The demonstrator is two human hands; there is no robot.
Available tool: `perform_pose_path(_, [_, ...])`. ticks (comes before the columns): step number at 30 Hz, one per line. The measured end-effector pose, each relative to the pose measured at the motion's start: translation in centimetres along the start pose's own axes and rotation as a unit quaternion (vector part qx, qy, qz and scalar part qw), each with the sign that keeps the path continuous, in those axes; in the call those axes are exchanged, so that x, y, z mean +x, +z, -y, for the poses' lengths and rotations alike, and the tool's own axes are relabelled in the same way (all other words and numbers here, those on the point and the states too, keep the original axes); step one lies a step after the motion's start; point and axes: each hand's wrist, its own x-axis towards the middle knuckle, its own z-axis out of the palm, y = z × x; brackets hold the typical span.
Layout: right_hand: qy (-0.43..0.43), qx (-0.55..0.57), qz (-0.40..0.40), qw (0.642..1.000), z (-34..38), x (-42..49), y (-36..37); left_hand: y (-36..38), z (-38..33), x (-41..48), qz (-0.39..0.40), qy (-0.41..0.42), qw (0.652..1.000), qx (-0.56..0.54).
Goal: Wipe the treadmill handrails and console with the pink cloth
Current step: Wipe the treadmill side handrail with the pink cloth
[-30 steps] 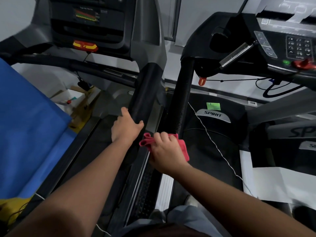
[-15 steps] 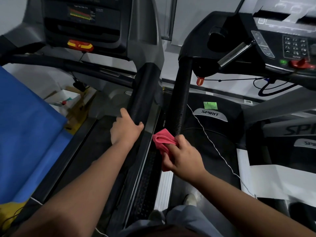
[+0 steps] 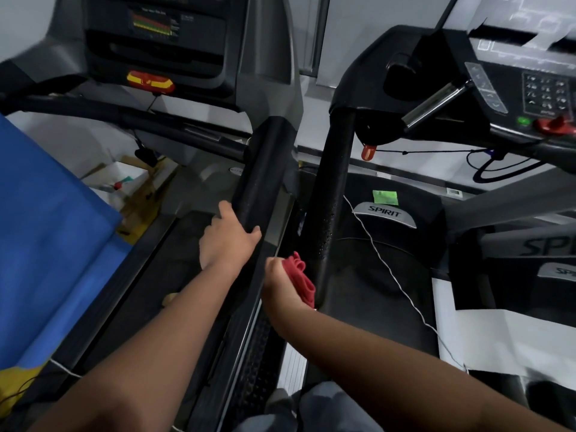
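Observation:
Two treadmills stand side by side. My left hand grips the lower end of the left treadmill's black padded handrail. My right hand holds the bunched pink cloth against the left side of the right treadmill's black handrail, near its lower end. The left console shows a coloured display. The right console carries a keypad.
A blue sheet covers the left side. A red safety key with a cord hangs under the right console. A thin white string crosses the right treadmill's belt cover. A cardboard box sits behind the left treadmill.
My right hand came off the top of the right handrail, turned, and now presses the pink cloth against the rail's left side, slightly lower. My left hand kept its grip.

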Motion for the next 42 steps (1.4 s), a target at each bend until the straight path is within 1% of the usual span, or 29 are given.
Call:
perform_pose_path(1, [-0.026,-0.005,-0.002,1.0,0.0,0.4,0.0,0.0,0.1,0.0,0.0,0.001,1.0,-0.005])
perform_pose_path(2, [-0.036,0.02,-0.027,0.999,0.2,0.5,0.3,0.0,0.2,-0.1,0.001,0.002,1.0,-0.009])
perform_pose_path(4, [-0.01,0.106,-0.1,0.989,0.5,-0.3,1.2,0.0,0.3,-0.1,0.001,-0.001,1.0,-0.014])
perform_pose_path(5, [0.015,0.153,-0.146,0.977,0.6,-0.9,1.8,-0.1,0.3,-0.2,0.002,-0.002,1.0,-0.015])
perform_pose_path(6, [0.044,0.203,-0.194,0.959,0.7,-1.6,2.5,-0.1,0.4,-0.2,0.002,-0.001,1.0,-0.015])
perform_pose_path(7, [0.073,0.26,-0.25,0.93,0.7,-2.2,3.4,-0.1,0.4,-0.3,0.003,0.0,1.0,-0.016])
perform_pose_path(9, [0.1,0.364,-0.353,0.856,1.0,-2.8,5.4,-0.1,0.4,-0.3,0.007,0.001,1.0,-0.019])
perform_pose_path(11, [0.141,0.389,-0.414,0.81,1.6,-3.3,7.1,-0.2,0.4,-0.3,0.006,0.003,1.0,-0.021])
perform_pose_path(13, [0.209,0.425,-0.434,0.766,1.9,-3.8,8.0,-0.2,0.3,-0.3,0.005,0.005,1.0,-0.019])
perform_pose_path(15, [0.268,0.502,-0.416,0.709,2.6,-4.2,8.4,-0.1,0.3,-0.3,0.003,0.006,1.0,-0.014])
perform_pose_path(16, [0.282,0.546,-0.405,0.677,3.0,-4.4,8.5,0.0,0.3,-0.3,0.002,0.006,1.0,-0.012])
perform_pose_path(17, [0.285,0.591,-0.394,0.644,3.3,-4.5,8.7,0.0,0.3,-0.3,0.0,0.006,1.0,-0.009])
perform_pose_path(19, [0.261,0.689,-0.372,0.564,3.8,-4.7,8.8,0.1,0.2,-0.3,-0.002,0.007,1.0,0.0])
perform_pose_path(21, [0.238,0.748,-0.372,0.494,4.2,-4.9,8.9,0.2,0.2,-0.3,-0.003,0.008,1.0,0.007])
perform_pose_path(22, [0.241,0.763,-0.374,0.469,4.2,-4.9,8.9,0.2,0.2,-0.3,-0.004,0.008,1.0,0.012])
perform_pose_path(23, [0.245,0.77,-0.371,0.458,4.2,-5.0,8.7,0.2,0.2,-0.3,-0.004,0.009,1.0,0.016])
perform_pose_path(24, [0.25,0.769,-0.365,0.462,4.1,-5.1,8.4,0.3,0.1,-0.2,-0.005,0.008,1.0,0.02])
perform_pose_path(25, [0.266,0.749,-0.361,0.488,4.0,-5.1,8.1,0.3,0.1,-0.1,-0.005,0.008,1.0,0.025])
perform_pose_path(26, [0.294,0.707,-0.363,0.531,3.8,-5.0,7.7,0.3,0.0,-0.1,-0.005,0.007,1.0,0.03])
perform_pose_path(27, [0.325,0.646,-0.369,0.585,3.5,-4.7,7.2,0.3,-0.1,-0.1,-0.005,0.007,0.999,0.035])
perform_pose_path(29, [0.333,0.536,-0.349,0.692,2.5,-3.8,6.3,0.3,-0.1,0.0,-0.006,0.007,0.999,0.043])
perform_pose_path(31, [0.301,0.449,-0.292,0.789,2.0,-2.6,5.4,0.3,0.0,0.1,-0.008,0.007,0.999,0.045])
perform_pose_path(33, [0.249,0.364,-0.195,0.876,1.6,-2.0,3.9,0.3,0.0,0.1,-0.01,0.01,0.999,0.042])
perform_pose_path(34, [0.214,0.31,-0.156,0.913,1.5,-1.8,3.2,0.3,0.0,0.1,-0.009,0.01,0.999,0.039])
perform_pose_path(35, [0.175,0.266,-0.12,0.941,1.6,-1.4,2.8,0.3,0.0,0.2,-0.008,0.009,0.999,0.035])
perform_pose_path(36, [0.148,0.233,-0.101,0.956,1.5,-1.4,2.4,0.3,0.1,0.2,-0.007,0.008,0.999,0.031])
perform_pose_path(38, [0.138,0.215,-0.112,0.96,0.9,-1.5,1.7,0.3,0.1,0.2,-0.004,0.005,1.0,0.024])
perform_pose_path(40, [0.151,0.255,-0.151,0.943,1.0,-1.6,2.0,0.3,0.2,0.2,-0.003,0.004,1.0,0.022])
perform_pose_path(42, [0.193,0.32,-0.203,0.905,1.0,-1.7,2.7,0.3,0.3,0.1,-0.003,0.005,1.0,0.019])
